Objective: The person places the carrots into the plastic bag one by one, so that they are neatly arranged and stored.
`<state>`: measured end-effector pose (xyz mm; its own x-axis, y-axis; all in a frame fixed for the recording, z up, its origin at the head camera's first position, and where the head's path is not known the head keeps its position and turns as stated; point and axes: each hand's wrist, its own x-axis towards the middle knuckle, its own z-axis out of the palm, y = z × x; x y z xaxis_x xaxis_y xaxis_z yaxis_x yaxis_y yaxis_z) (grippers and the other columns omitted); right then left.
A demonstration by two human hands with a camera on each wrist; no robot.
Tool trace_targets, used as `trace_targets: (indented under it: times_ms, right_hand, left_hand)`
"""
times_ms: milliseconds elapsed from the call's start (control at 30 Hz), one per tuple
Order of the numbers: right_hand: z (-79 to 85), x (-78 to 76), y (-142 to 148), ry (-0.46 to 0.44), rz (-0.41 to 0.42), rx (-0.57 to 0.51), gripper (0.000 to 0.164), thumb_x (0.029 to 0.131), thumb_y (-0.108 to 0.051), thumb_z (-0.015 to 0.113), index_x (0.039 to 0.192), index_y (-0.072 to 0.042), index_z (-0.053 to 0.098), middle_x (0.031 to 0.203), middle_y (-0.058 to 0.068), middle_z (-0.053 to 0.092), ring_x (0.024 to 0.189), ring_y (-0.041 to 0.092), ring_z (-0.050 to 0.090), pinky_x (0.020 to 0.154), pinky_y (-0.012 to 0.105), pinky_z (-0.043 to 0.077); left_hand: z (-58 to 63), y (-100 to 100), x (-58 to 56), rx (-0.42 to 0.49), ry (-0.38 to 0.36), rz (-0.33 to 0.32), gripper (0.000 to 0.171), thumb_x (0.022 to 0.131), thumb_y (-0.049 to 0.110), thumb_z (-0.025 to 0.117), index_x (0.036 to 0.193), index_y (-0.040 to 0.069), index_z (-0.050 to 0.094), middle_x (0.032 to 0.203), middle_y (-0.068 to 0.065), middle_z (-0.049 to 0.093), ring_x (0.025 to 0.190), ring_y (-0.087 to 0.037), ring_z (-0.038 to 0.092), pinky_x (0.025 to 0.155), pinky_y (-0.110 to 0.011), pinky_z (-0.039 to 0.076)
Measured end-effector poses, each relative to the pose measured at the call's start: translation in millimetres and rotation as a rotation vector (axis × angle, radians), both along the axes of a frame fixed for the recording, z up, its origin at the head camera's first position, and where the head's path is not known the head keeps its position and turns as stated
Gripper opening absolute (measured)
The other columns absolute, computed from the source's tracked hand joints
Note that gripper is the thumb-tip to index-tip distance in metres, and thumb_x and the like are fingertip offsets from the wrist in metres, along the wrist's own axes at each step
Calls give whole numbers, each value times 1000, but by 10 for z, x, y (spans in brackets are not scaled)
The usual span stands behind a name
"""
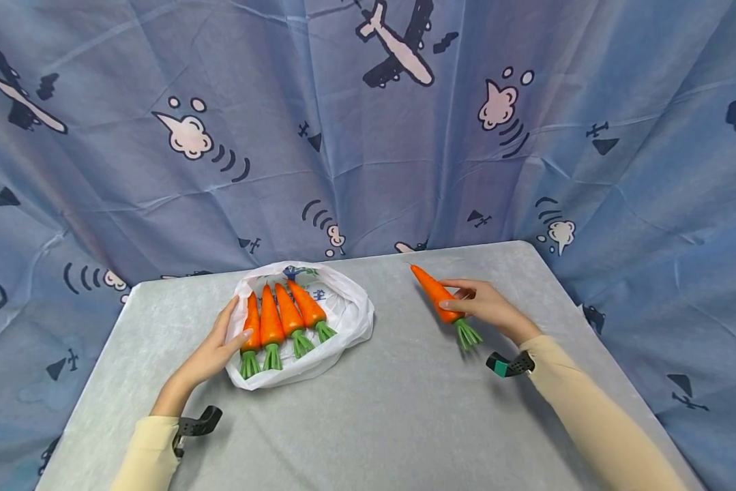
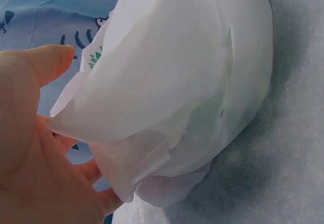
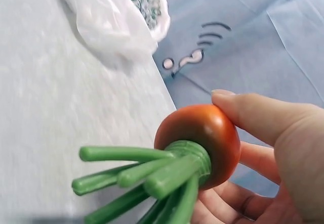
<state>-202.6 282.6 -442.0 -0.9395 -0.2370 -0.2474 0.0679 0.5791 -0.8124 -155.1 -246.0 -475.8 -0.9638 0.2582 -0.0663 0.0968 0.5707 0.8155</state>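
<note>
A white plastic bag (image 1: 355,320) lies with its mouth spread wide, and several orange carrots (image 1: 271,320) with green stem stubs lie side by side in it. My left hand (image 1: 217,351) rests at the bag's left side, the thumb reaching over the rim by the leftmost carrot. In the left wrist view the fingers (image 2: 91,171) touch the outside of the bag (image 2: 167,82), and the thumb stands apart from it. Right of the bag, my right hand (image 1: 484,303) pinches another carrot (image 1: 432,286) near its stem end, thumb on one side and fingers on the other, its tip pointing away.
A grey-white cloth (image 1: 374,423) covers the table. Behind its far edge hangs a blue curtain (image 1: 343,123) printed with airplanes. Each wrist wears a dark strap, the left one (image 1: 198,423) beside the bag and the right one (image 1: 511,365) below the held carrot.
</note>
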Motion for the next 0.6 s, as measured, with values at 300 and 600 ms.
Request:
trace_targets:
  times_ms: [300, 600]
  right_hand:
    - [75, -24, -290, 10, 75, -43, 61, 85, -33, 77, 140, -16, 57, 107, 16, 65, 85, 18, 57, 72, 30, 55]
    - [93, -57, -572, -8, 141, -59, 60, 86, -29, 77, 139, -12, 58, 102, 15, 66, 85, 17, 59, 72, 30, 57]
  left_hand:
    - [-30, -8, -5, 7, 32, 2, 82, 101, 27, 54, 160, 11, -1, 164, -28, 1, 151, -50, 3, 117, -71, 7]
    - [-14, -3, -1, 11, 16, -1, 82, 102, 28, 54, 160, 11, -2, 164, -28, 0, 151, -50, 2, 117, -72, 7]
